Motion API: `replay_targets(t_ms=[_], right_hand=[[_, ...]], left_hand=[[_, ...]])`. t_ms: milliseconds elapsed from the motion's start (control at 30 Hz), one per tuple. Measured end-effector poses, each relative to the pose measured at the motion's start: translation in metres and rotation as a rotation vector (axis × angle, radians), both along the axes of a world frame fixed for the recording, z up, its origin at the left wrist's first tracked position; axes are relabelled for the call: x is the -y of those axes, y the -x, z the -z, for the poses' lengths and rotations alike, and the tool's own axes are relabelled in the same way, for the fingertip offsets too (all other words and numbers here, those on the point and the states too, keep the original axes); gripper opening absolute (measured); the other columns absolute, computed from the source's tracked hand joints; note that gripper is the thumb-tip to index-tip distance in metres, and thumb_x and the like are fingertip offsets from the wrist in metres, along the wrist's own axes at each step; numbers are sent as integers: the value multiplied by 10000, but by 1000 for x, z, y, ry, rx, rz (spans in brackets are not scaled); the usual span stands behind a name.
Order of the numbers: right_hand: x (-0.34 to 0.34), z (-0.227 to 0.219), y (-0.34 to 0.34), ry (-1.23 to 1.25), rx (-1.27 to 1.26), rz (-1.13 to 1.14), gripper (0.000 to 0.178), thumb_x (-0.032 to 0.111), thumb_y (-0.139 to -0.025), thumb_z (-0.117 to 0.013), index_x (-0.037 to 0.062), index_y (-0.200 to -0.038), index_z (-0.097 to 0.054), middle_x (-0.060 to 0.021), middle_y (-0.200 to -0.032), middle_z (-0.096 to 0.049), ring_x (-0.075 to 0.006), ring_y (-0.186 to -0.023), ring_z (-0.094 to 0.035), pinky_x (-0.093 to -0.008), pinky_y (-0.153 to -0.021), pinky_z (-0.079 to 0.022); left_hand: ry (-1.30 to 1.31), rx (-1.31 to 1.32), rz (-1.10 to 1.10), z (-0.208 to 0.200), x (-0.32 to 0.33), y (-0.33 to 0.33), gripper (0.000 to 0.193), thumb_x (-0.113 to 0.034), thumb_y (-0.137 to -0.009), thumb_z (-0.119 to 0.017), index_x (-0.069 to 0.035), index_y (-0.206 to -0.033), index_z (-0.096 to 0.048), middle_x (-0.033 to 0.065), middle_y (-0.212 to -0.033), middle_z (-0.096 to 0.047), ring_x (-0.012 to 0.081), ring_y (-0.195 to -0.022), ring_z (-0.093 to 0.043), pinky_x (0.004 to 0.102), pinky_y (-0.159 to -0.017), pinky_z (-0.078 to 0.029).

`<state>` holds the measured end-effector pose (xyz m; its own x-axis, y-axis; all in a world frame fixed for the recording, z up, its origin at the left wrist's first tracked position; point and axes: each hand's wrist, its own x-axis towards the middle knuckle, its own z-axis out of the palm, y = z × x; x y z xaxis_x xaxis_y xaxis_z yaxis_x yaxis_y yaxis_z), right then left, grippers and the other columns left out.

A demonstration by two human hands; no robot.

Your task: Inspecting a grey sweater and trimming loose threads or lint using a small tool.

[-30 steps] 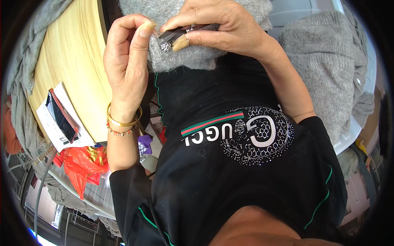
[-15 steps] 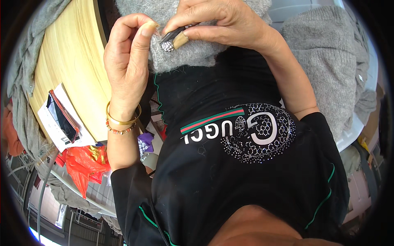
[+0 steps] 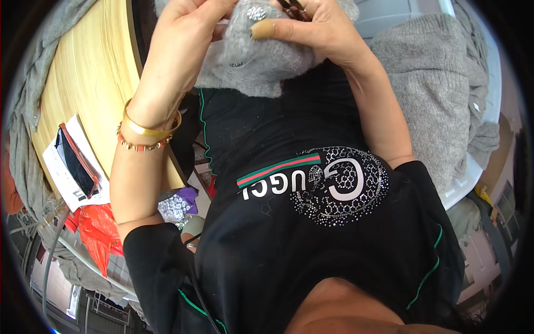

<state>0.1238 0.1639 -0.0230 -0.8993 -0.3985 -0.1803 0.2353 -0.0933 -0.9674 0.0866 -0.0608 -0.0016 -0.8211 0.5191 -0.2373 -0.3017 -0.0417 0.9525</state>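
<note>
Now grey knit is bunching at twelve o'clock, between hands. Right hand, at one o'clock, is gripping knit under tan thumb cover, fingers curling around dark tool. Left hand, at eleven o'clock, is bending against knit; fingertips lying out of frame, grip impossible to tell. Knit is looking light, soft, stretchy, probably snagging easily; shiny button seeming hard, slick. Fold beside button is offering likeliest hold.

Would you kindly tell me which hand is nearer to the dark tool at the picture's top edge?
Right. The right hand holds the dark tool; the left hand is to the tool's left, beyond the sparkly button on the grey knit.
</note>
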Motion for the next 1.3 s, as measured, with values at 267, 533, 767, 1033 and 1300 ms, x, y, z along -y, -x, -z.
replay_targets(t_ms=[267, 533, 767, 1033, 1300], right_hand=[[-26, 11, -1, 284, 95, 264, 226, 166, -980, -721, -19, -1109, -718, -58, -1024, -735, -106, -898, -680, -254, -785, -545], [-34, 12, -5, 330, 101, 276, 213, 159, -986, -710, -24, -1096, -717, -48, -997, -732, -94, -857, -675, -237, -750, -533], [-32, 4, -8, 231, 32, 289, 189, 146, -978, -720, -7, -1088, -725, -15, -965, -720, -67, -823, -646, -222, -716, -508], [-24, -5, -12, 175, -62, 285, 221, 129, -955, -751, -15, -1121, -722, -17, -985, -727, -60, -838, -642, -219, -725, -500], [-34, -16, -6, 103, -70, 370, 231, 126, -949, -756, -18, -1125, -714, -5, -953, -715, -69, -823, -634, -231, -735, -500]], left_hand=[[214, -167, 21, -3, -9, -7, 311, -315, -1041, -621, -59, -1218, -620, -44, -988, -599, 28, -827, -504, 222, -759, -417], [160, -393, 120, -8, -20, -12, 335, -85, -872, -814, -80, -1180, -683, -26, -1114, -611, 43, -901, -535, 190, -719, -404], [278, -604, 54, 5, -25, -12, 279, -150, -843, -843, -82, -1086, -724, -37, -1022, -602, 54, -675, -384, 227, -591, -349], [327, -725, 3, 6, -26, -16, 176, -131, -873, -813, -67, -1016, -733, 4, -961, -650, 78, -717, -479, 254, -621, -411], [-75, -405, -93, 7, -24, -15, 85, -75, -969, -718, -31, -1042, -721, 16, -1144, -696, 38, -813, -567, 188, -681, -438]])
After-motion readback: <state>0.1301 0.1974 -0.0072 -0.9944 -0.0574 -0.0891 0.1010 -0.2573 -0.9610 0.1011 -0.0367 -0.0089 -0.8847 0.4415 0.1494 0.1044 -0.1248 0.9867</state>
